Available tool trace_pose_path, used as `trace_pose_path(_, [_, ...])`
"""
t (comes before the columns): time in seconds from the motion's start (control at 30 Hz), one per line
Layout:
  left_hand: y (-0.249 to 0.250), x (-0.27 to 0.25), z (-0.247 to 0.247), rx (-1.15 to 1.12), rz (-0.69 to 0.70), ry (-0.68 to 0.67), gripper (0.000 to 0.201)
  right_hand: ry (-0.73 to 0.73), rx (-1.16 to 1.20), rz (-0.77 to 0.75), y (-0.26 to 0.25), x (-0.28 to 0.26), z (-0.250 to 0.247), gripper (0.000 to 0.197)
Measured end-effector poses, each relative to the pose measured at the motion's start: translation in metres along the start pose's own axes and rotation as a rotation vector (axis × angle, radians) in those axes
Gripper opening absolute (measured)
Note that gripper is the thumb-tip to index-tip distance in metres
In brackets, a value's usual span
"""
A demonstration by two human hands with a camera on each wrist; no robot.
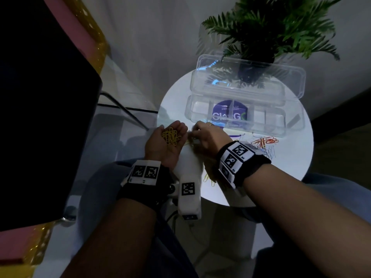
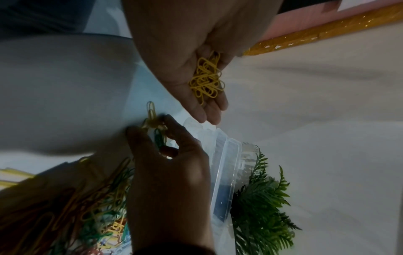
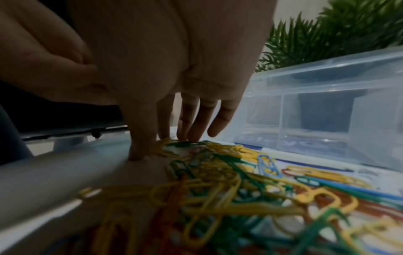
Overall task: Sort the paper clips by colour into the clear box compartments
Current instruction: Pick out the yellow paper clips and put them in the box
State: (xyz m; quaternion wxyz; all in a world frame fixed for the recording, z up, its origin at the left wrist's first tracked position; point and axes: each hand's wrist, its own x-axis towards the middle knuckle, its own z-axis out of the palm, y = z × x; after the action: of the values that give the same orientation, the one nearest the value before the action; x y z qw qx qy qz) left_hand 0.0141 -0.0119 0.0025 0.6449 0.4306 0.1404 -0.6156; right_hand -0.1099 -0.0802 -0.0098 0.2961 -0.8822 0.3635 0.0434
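Observation:
My left hand (image 1: pixel 179 126) is turned palm up at the table's left edge, and a bunch of yellow paper clips (image 1: pixel 170 136) lies in its palm (image 2: pixel 206 81). Right beside it, my right hand (image 1: pixel 195 133) reaches down into the mixed pile of clips (image 3: pixel 229 186). Its thumb and forefinger pinch yellow clips (image 2: pixel 152 124) at the pile's edge, with a green one tangled in. The clear box (image 1: pixel 277 121) stands just behind the hands with its lid (image 1: pixel 247 77) raised. I see no clips in its compartments (image 3: pixel 327 112).
The round white table (image 1: pixel 291 173) carries a group of red clips (image 1: pixel 265 141) to the right and a few yellow ones (image 1: pixel 207 178) under my right wrist. A potted fern (image 1: pixel 271 31) stands behind the box. A large dark object (image 1: pixel 40 97) fills the left.

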Motion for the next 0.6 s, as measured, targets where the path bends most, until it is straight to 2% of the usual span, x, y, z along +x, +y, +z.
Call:
trace_pose_path(0.2, [-0.001, -0.001, 0.001, 0.036, -0.013, 0.015, 0.047, -0.009, -0.283, -0.040, 0.002, 0.001, -0.001, 0.023])
trace_pose_path(0.33, [-0.004, -0.004, 0.003, 0.075, -0.015, 0.034, 0.047, 0.055, -0.296, -0.088, -0.001, -0.004, 0.004, 0.005])
trace_pose_path(0.4, [-0.005, -0.007, 0.004, 0.089, -0.030, 0.045, 0.047, 0.040, -0.310, -0.080, 0.006, -0.003, 0.009, 0.022])
trace_pose_path(0.47, [-0.006, -0.009, 0.006, 0.092, -0.039, 0.045, 0.047, 0.064, -0.315, -0.096, 0.006, -0.002, 0.010, 0.025])
trace_pose_path(0.53, [-0.006, -0.009, 0.006, 0.093, -0.033, 0.050, 0.047, 0.106, -0.319, -0.143, 0.001, -0.005, 0.007, 0.017])
trace_pose_path(0.6, [-0.006, -0.007, 0.006, 0.086, -0.020, 0.056, 0.047, 0.101, -0.292, -0.075, 0.000, -0.008, -0.001, 0.005])
